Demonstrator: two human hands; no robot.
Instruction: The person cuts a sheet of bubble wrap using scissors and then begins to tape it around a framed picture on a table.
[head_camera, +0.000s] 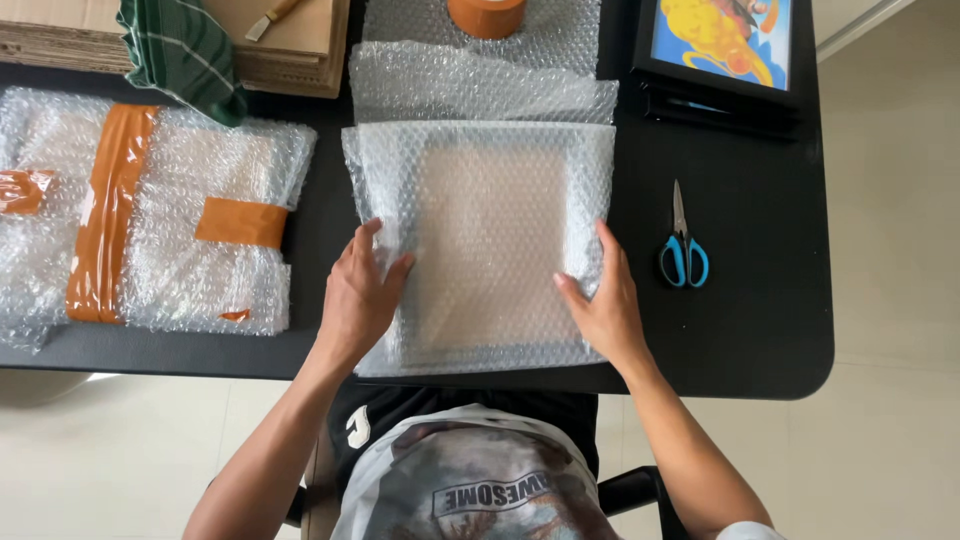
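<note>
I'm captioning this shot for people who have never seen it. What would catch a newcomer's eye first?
First, the two hands, left hand and right hand, pressed flat on a bubble-wrapped flat panel at the middle of the black table. To the left lies a finished bubble-wrap bundle banded with orange-brown tape. Blue-handled scissors lie to the right, below a bright framed picture at the far corner.

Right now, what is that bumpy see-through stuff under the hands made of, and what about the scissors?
The bubble wrap looks like thin clear plastic: rows of small air bubbles, cloudy shine. The scissors seem to have grey metal blades and glossy blue plastic handles.
</note>
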